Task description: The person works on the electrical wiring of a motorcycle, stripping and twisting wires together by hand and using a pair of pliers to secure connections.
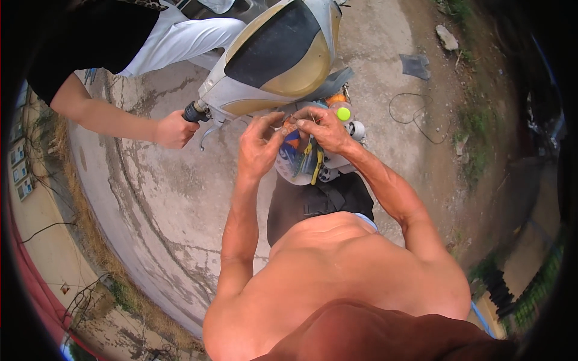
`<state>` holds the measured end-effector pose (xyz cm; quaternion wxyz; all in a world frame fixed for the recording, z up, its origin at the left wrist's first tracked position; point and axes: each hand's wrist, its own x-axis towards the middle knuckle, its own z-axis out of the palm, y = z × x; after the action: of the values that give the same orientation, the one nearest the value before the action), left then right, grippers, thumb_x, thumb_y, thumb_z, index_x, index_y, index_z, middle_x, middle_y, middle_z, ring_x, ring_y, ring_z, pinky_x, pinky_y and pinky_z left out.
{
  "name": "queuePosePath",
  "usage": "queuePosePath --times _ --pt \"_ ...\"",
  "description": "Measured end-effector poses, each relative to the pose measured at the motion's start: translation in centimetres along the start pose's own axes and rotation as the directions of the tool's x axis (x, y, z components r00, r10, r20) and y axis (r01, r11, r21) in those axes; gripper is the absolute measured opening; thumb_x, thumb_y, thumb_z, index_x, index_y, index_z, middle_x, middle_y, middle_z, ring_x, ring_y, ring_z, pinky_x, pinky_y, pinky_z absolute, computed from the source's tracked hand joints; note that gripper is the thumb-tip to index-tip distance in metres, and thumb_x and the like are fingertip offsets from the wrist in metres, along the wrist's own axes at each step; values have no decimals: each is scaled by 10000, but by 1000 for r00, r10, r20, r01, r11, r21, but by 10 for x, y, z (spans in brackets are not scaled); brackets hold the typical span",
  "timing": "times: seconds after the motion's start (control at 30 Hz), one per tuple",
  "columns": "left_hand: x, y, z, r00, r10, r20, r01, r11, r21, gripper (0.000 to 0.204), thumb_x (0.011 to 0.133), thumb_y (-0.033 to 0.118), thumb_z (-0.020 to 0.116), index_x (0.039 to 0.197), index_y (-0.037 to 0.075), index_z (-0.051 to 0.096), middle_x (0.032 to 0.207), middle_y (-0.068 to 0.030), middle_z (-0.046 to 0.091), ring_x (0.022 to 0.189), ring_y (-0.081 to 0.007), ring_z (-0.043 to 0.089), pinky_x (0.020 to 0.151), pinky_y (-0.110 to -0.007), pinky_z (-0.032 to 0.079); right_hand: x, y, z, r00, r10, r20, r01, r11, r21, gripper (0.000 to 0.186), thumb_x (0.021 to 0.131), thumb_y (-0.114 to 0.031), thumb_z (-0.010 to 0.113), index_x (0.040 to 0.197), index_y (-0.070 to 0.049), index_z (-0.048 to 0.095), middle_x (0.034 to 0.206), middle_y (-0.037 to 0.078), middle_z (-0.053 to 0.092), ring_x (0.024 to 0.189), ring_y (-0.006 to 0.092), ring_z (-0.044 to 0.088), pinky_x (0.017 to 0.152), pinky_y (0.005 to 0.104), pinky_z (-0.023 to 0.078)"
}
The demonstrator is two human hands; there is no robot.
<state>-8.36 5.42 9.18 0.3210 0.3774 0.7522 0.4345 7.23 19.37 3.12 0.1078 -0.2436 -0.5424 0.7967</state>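
My left hand (257, 146) and my right hand (322, 127) meet close together just below the rear of a white and gold scooter (278, 57). Their fingertips pinch a small part (293, 123) that I cannot make out. Under my hands sits a round container (299, 161) holding tools, among them a yellow-handled one (314, 165). A clear bottle with a green cap (343, 113) stands beside my right hand.
Another person in a black top and white trousers grips the scooter's handlebar end (194, 112) with one hand (173, 130). Cracked concrete ground (162, 198) lies to the left. A loose wire (415, 111), a grey scrap (415, 65) and a stone (447, 37) lie on the dirt to the right.
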Motion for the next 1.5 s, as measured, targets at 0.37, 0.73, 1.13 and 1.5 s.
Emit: queuePosePath --times 0.37,0.73,1.13,1.5 --pt "2 -28 24 998 -51 41 61 949 -308 126 991 67 672 1043 -44 700 957 -118 729 816 -220 735 755 -310 586 -5 0 -1 998 -34 59 43 988 -148 253 1015 -220 624 1019 19 708 747 51 664 678 107 607 602 303 486" --pt "-4 -63 -1 937 -341 -74 174 642 -746 202 1064 166 643 1182 4 668 1049 -120 733 894 -227 755 724 -333 642 0 0 -9 989 -124 84 138 972 -191 241 1016 -201 632 1073 18 715 834 48 701 730 106 638 647 276 518" --pt "1 -52 38 970 -238 -54 104 603 -791 112 1006 54 681 1104 3 699 1169 -118 722 993 -211 705 846 -345 573 0 -15 3 997 2 73 -6 998 55 295 1008 -116 636 1256 42 631 1067 101 753 1010 156 717 835 316 595" --pt "-5 -46 30 919 -330 -216 176 834 -523 290 1011 87 657 1281 -10 614 1199 -123 696 1043 -213 696 835 -325 558 -3 16 5 997 -79 6 75 961 266 285 1116 -161 549 1263 59 656 1258 133 733 1104 198 729 928 339 608"
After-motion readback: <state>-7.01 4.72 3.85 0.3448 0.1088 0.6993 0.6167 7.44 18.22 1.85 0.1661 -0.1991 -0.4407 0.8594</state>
